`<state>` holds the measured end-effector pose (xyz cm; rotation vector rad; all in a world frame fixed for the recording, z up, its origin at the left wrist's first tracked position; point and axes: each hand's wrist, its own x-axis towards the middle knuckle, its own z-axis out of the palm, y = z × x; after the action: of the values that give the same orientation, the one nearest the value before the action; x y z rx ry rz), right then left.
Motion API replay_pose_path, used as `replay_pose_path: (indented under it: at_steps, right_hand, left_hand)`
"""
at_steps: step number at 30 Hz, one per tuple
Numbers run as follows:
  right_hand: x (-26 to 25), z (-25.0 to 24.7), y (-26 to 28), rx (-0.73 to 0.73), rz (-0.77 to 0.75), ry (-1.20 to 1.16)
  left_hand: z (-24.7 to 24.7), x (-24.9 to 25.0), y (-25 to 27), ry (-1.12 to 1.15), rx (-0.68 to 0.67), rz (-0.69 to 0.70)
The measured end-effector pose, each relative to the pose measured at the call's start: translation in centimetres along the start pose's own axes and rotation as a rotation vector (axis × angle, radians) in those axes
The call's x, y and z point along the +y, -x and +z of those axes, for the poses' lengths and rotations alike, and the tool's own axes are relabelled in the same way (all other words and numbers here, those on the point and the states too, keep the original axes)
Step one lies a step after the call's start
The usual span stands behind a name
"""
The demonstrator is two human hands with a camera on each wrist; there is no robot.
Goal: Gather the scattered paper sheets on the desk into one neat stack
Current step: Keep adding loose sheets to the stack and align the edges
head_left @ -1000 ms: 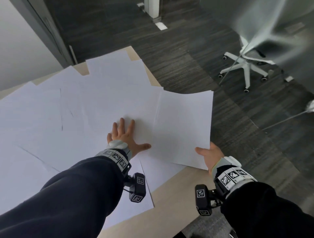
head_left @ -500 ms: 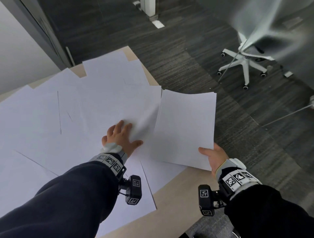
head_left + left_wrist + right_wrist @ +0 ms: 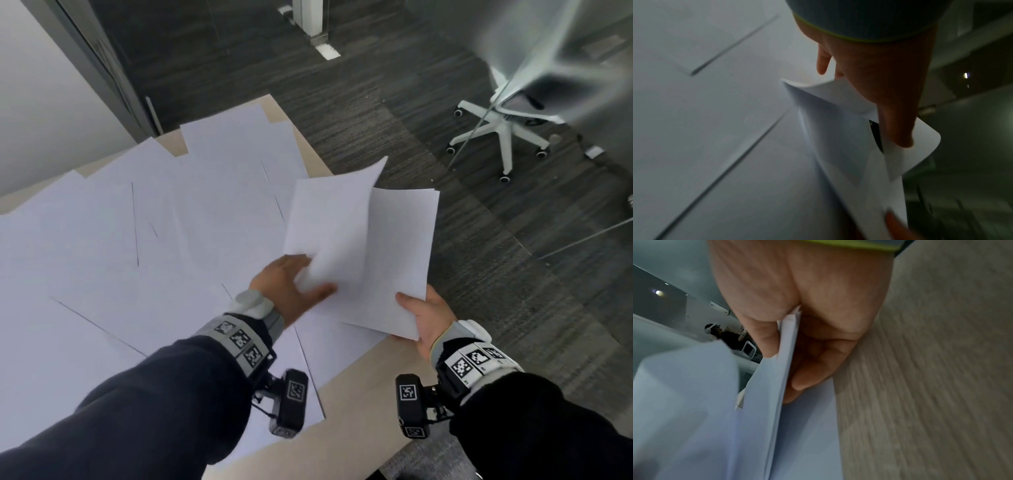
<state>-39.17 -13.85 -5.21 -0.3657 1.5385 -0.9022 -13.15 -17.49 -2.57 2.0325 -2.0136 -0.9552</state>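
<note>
A thin bundle of white paper sheets (image 3: 397, 260) is gripped at its near right corner by the right hand (image 3: 423, 317), the thumb pressed on top and the fingers (image 3: 818, 369) curled beneath, as is seen plainly in the right wrist view; the bundle is held raised above the near right corner of the light wooden tabletop (image 3: 356, 404), its far part reaching out over the dark grey carpeted floor (image 3: 394, 102). A single curled white paper sheet (image 3: 329, 219) is pinched at its near edge by the left hand (image 3: 287, 287), thumb on one face and fingers (image 3: 898, 123) on the other; the sheet is lifted clear of the tabletop and lies partly over the left side of the bundle, its far corner bent upward. The remaining scattered white paper sheets (image 3: 120, 240) are spread flat and overlapping across most of the tabletop, to the left of and beneath both hands; some edges are marked only by thin dark shadow lines. Dark sleeves and grey wristbands with black-and-white markers are worn on both arms; a white swivel chair base (image 3: 503, 137) is seen on the floor at the far right, well apart from the tabletop.
</note>
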Motion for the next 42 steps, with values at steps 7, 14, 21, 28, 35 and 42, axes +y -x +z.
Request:
replay_pose_path:
  at_steps: [7,14,21,28,35,42]
  right_hand:
    - [-0.9,1.3,-0.3,0.076,0.196,-0.002]
    - [0.1,0.4,-0.4,0.054,-0.042,0.233]
    - [0.1,-0.3,-0.1,0.032,-0.039,0.175]
    - [0.6,-0.3,-1.0,0.074,-0.043,0.227]
    - [0.6,-0.3,-0.7,0.052,-0.047,0.162]
    - [0.4,-0.2,-0.5,0.054,-0.042,0.141]
  left_hand:
    - [4.4,1.4,2.0,-0.347,-0.271,0.164]
    - [4.2,-0.3,1.6,-0.273,-0.194,0.166]
    - [-1.3,-5.4,-1.0,-0.194,0.008,-0.383]
    - [-3.4,-7.3,-5.3,-0.177,0.033,-0.536]
    - [-2.2,-8.1,-5.9,-0.223,0.054,-0.533]
    - [-2.8,-9.2,-5.3,-0.228,0.098,-0.484]
